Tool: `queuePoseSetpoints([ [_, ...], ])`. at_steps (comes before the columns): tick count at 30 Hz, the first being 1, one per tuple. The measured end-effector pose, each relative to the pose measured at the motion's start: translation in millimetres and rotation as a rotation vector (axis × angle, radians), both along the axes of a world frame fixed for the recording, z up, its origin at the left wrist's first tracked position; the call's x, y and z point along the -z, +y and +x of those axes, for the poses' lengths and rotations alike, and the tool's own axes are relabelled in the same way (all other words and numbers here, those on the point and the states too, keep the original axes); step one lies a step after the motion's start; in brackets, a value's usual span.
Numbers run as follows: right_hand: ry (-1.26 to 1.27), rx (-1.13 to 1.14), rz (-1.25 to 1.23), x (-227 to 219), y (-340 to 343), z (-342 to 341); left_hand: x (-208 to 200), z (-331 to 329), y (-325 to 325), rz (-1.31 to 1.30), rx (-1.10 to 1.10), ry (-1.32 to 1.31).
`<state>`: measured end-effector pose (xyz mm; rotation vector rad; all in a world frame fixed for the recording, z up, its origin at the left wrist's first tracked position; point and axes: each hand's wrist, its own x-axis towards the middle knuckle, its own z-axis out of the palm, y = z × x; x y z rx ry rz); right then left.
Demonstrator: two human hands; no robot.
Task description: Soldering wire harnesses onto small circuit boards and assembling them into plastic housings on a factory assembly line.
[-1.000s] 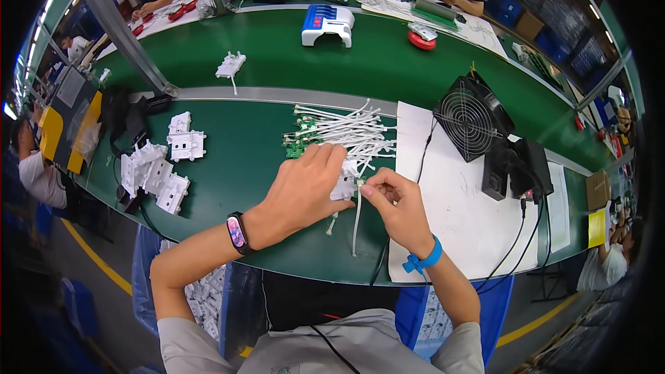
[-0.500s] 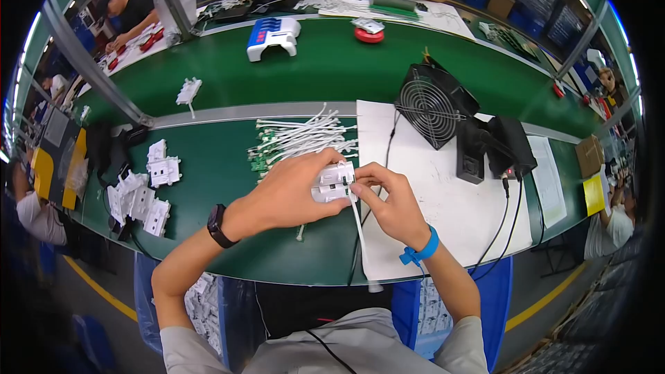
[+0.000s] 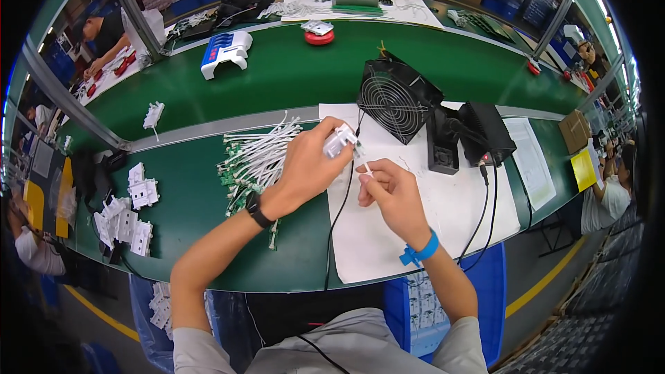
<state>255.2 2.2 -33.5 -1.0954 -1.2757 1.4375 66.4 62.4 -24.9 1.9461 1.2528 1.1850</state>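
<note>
My left hand (image 3: 309, 164), with a black watch at its wrist, is closed around a white plastic housing (image 3: 339, 140) above the edge of the white sheet. Just below and to the right, my right hand (image 3: 392, 194) pinches a thin white cable (image 3: 368, 168) between thumb and fingertips. The cable's upper end reaches up close to the housing; whether they are joined is too small to tell. Left of my hands lies a pile of white cables (image 3: 267, 149) with small green circuit boards (image 3: 235, 197) at their ends. More white housings (image 3: 123, 224) are heaped at the left of the table.
A black fan (image 3: 395, 100) and a black power unit (image 3: 488, 131) with cords stand on the white sheet (image 3: 429, 235). Beyond, the green belt (image 3: 277, 62) carries a blue-and-white device (image 3: 227, 54) and a red round object (image 3: 319, 38). Blue bins (image 3: 490, 291) flank my lap. Other people sit across.
My left hand has raised and tilted the housing. My right hand has drawn slightly apart from it and now pinches the white cable, which hung down before. The whole view has shifted.
</note>
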Motion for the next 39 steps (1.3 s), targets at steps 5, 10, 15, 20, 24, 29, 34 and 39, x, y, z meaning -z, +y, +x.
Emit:
queuePoseSetpoints([
  [5, -0.627, 0.246, 0.688, 1, 2, -9, 23, 40, 12, -0.068, 0.044, -0.313],
  [10, -0.949, 0.314, 0.778, 18, -5, -8, 21, 60, 4, -0.347, 0.156, -0.334],
  [15, -0.924, 0.159, 0.7, 8, -20, 9, 53, 46, 17, -0.127, 0.133, -0.129],
  [20, -0.629, 0.512, 0.203, 26, 5, 93, 53, 33, 24, -0.273, 0.138, -0.102],
  [24, -0.922, 0.763, 0.292, 26, 33, 140, 43, 27, 26, -0.349, 0.166, -0.072],
  [29, -0.553, 0.709, 0.277, 5, 65, 135, 52, 30, 30, -0.413, 0.209, -0.047],
  [34, -0.608, 0.916, 0.56, 36, 70, 146, 55, 36, 34, -0.238, 0.192, 0.153],
  [39, -0.578, 1.019, 0.509, 46, 66, 146, 46, 38, 49, -0.149, 0.212, 0.226],
])
